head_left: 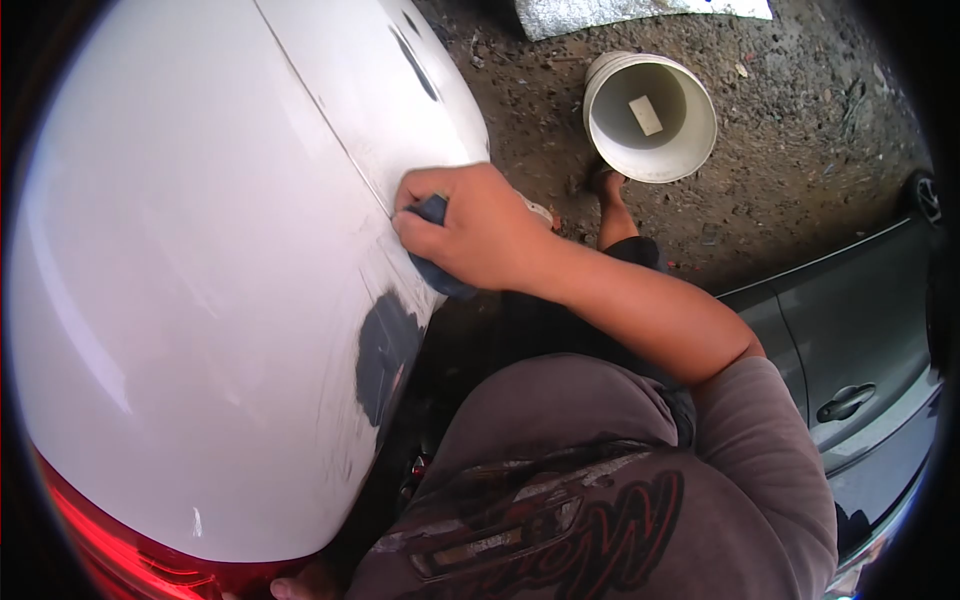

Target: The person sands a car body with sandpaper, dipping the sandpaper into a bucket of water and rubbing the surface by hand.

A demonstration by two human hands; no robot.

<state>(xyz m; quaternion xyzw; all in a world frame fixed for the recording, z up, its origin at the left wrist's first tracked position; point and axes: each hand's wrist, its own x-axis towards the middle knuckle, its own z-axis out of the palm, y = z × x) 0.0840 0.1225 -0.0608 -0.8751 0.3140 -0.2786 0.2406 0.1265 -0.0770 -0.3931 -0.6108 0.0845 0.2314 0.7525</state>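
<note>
My right hand (pixel 480 225) is closed around a dark bluish-grey sheet (pixel 440 277) that looks like sandpaper, pressed to the edge of a white car body panel (pixel 220 270). Just below that hand, a dark grey patch (pixel 386 350) with scuffs and smears around it marks the panel. Only a small part of my left hand (pixel 298 585) shows at the bottom edge, by the red tail light (pixel 130 560); most of its fingers are hidden.
On the dirt ground (pixel 790 190) stands a white bucket (pixel 690 155) with a pale rectangular block (pixel 646 116) inside. A silvery sheet (pixel 640 10) lies at the top. Close on my right is a dark grey car (pixel 840 340). My bare leg (pixel 615 215) is beside the bucket.
</note>
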